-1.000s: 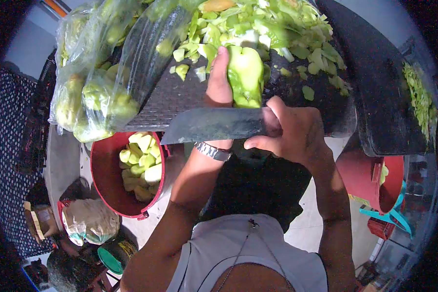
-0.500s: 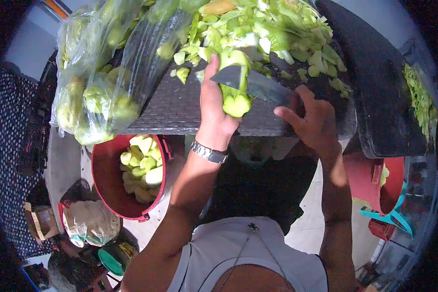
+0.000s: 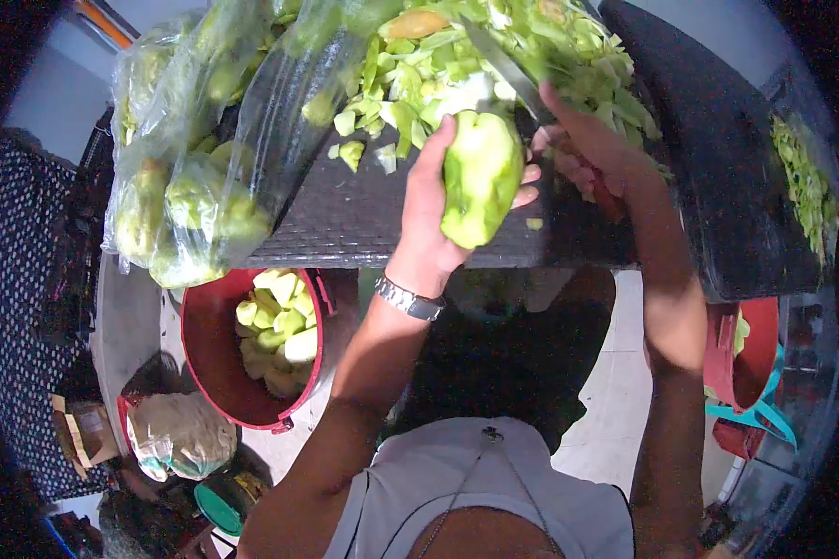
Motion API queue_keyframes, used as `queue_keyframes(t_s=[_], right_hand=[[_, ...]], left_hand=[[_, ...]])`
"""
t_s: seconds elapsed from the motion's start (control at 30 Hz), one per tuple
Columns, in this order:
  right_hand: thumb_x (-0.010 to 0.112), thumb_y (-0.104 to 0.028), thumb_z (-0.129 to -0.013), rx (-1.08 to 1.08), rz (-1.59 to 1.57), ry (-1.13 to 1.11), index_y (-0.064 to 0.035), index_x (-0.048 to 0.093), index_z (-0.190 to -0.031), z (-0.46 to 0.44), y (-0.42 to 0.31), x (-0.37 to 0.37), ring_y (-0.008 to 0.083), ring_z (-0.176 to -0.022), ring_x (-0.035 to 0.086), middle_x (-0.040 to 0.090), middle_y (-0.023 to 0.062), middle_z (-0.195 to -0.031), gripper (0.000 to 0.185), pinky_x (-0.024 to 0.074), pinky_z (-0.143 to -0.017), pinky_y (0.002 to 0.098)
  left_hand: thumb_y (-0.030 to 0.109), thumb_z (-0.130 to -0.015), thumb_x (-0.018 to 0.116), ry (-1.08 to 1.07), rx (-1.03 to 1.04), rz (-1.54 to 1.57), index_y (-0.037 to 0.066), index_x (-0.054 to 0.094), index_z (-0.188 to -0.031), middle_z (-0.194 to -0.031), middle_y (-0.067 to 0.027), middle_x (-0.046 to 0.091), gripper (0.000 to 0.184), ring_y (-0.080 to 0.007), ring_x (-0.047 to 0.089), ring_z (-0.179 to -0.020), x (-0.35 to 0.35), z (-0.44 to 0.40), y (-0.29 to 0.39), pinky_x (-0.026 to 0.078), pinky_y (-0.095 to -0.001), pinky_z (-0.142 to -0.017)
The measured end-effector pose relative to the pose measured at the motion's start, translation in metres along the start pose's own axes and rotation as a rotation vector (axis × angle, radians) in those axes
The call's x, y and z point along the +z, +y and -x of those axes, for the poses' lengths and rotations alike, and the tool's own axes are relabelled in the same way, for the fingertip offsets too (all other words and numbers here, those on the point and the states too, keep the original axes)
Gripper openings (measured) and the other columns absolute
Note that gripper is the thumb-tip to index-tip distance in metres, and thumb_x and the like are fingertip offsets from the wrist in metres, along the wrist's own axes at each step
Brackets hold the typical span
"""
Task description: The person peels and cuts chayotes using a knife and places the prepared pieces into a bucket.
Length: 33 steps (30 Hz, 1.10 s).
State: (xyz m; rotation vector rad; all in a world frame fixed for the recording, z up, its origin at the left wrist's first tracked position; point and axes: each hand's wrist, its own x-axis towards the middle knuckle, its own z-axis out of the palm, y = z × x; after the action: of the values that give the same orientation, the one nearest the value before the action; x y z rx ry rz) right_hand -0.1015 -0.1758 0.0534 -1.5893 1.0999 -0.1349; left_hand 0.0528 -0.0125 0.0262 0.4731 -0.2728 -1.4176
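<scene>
A pale green chayote (image 3: 485,177) rests in my left hand (image 3: 427,210), the thumb along its near side and fingertips showing past its far side. My right hand (image 3: 597,154) grips a knife (image 3: 505,73) by its handle, which is mostly hidden by the fingers. The blade points up and away, over a heap of green peelings and cut pieces (image 3: 419,79), apart from the chayote. Both hands are above the front part of a dark woven tabletop (image 3: 345,219).
Plastic bags of chayotes (image 3: 191,200) lie at the left. Below, a red bucket (image 3: 188,326) holds pale cut pieces (image 3: 280,321); another red bucket (image 3: 764,359) stands at the right. A black chair-like surface (image 3: 708,158) adjoins the table, with green scraps (image 3: 797,186) beyond it.
The knife has moved off the chayote, up and to the right, its tip now pointing away. The chayote has been turned and shows a broader side.
</scene>
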Motion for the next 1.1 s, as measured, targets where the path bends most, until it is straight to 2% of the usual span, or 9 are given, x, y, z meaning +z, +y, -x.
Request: queue_keyframes(t_s=[0.2,0.27,0.33,0.43,0.53,0.73,0.87,1.03,1.1], right_hand=[[0.059,-0.06,-0.095,-0.957,0.553,0.497,-0.0107,0.066,-0.096,-0.017,0.039,0.016,0.009,-0.042,0.047,0.053,0.0006,-0.055,0.049,0.0359,-0.04,0.0286],[0.065,-0.053,-0.094,-0.892,0.291,0.377,-0.0108,0.065,-0.095,0.01,0.039,0.034,0.0069,-0.039,0.044,0.052,-0.0008,-0.053,0.042,0.0334,-0.037,0.027],[0.07,-0.044,-0.093,-0.274,-0.246,0.077,-0.0097,0.064,-0.095,0.067,0.011,0.076,0.007,-0.041,0.045,0.052,-0.0005,-0.054,0.035,0.0348,-0.039,0.0272],[0.074,-0.04,-0.091,-0.185,-0.419,0.125,-0.0097,0.064,-0.092,0.068,0.005,0.09,0.0051,-0.04,0.043,0.051,-0.0021,-0.054,0.031,0.0318,-0.038,0.0254],[0.073,-0.046,-0.089,-0.21,-0.139,0.046,-0.0055,0.07,-0.101,0.064,0.0,0.061,0.0113,-0.068,0.06,0.063,0.0038,-0.075,0.043,0.0475,-0.063,0.0302],[0.076,-0.045,-0.083,-0.669,0.114,0.14,-0.0002,0.069,-0.104,0.041,-0.016,0.042,0.0193,-0.082,0.067,0.071,0.0101,-0.088,0.049,0.0523,-0.078,0.0336],[0.077,-0.036,-0.085,-0.547,0.382,0.434,-0.0043,0.065,-0.102,0.067,-0.014,0.055,0.0131,-0.063,0.062,0.066,0.0051,-0.071,0.038,0.0485,-0.059,0.0316],[0.082,-0.045,-0.077,-0.644,0.594,0.338,-0.0062,0.055,-0.089,0.094,0.026,0.086,0.0342,-0.06,0.067,0.063,0.0101,-0.065,0.049,0.0521,-0.057,0.0442],[0.083,-0.045,-0.077,-0.659,0.646,0.332,-0.0066,0.054,-0.089,0.095,0.025,0.083,0.0351,-0.06,0.067,0.063,0.0098,-0.064,0.05,0.0521,-0.057,0.0437]], left_hand=[[0.044,-0.101,0.052,0.19,0.242,0.138,0.002,0.059,-0.124,-0.112,-0.0135,0.069,0.048,-0.0305,0.067,-0.104,-0.004,-0.003,0.013,0.052,-0.044,-0.096],[0.043,-0.102,0.051,0.163,0.352,0.167,0.003,0.057,-0.127,-0.119,-0.0118,0.067,0.047,-0.0277,0.063,-0.113,-0.003,-0.005,0.011,0.046,-0.0436,-0.103],[0.043,-0.102,0.051,0.136,0.431,0.231,0.004,0.057,-0.127,-0.122,-0.0117,0.065,0.048,-0.0273,0.061,-0.114,0.001,-0.005,0.008,0.045,-0.0442,-0.103],[0.048,-0.102,0.048,0.146,0.33,0.248,0.006,0.058,-0.128,-0.124,-0.0124,0.065,0.051,-0.0303,0.062,-0.114,-0.003,0.003,0.002,0.045,-0.0449,-0.105],[0.048,-0.101,0.048,0.059,0.189,0.179,0.004,0.056,-0.131,-0.122,-0.0149,0.066,0.054,-0.0323,0.064,-0.114,-0.012,0.015,0.007,0.049,-0.0515,-0.101],[0.044,-0.102,0.048,0.017,-0.089,-0.228,-0.002,0.054,-0.131,-0.118,-0.0153,0.069,0.055,-0.0318,0.071,-0.102,-0.02,0.029,-0.008,0.06,-0.049,-0.079],[0.046,-0.101,0.051,0.111,0.012,-0.065,0.003,0.053,-0.134,-0.115,-0.0177,0.068,0.055,-0.033,0.071,-0.09,-0.019,0.021,-0.011,0.062,-0.048,-0.067],[0.049,-0.098,0.056,0.207,0.226,-0.023,0.007,0.058,-0.13,-0.12,-0.0107,0.067,0.053,-0.0272,0.065,-0.11,-0.021,0.015,-0.014,0.051,-0.0424,-0.098],[0.048,-0.098,0.056,0.245,0.224,-0.087,0.006,0.059,-0.129,-0.121,-0.0111,0.067,0.052,-0.027,0.065,-0.109,-0.017,0.02,-0.017,0.051,-0.0423,-0.097]])
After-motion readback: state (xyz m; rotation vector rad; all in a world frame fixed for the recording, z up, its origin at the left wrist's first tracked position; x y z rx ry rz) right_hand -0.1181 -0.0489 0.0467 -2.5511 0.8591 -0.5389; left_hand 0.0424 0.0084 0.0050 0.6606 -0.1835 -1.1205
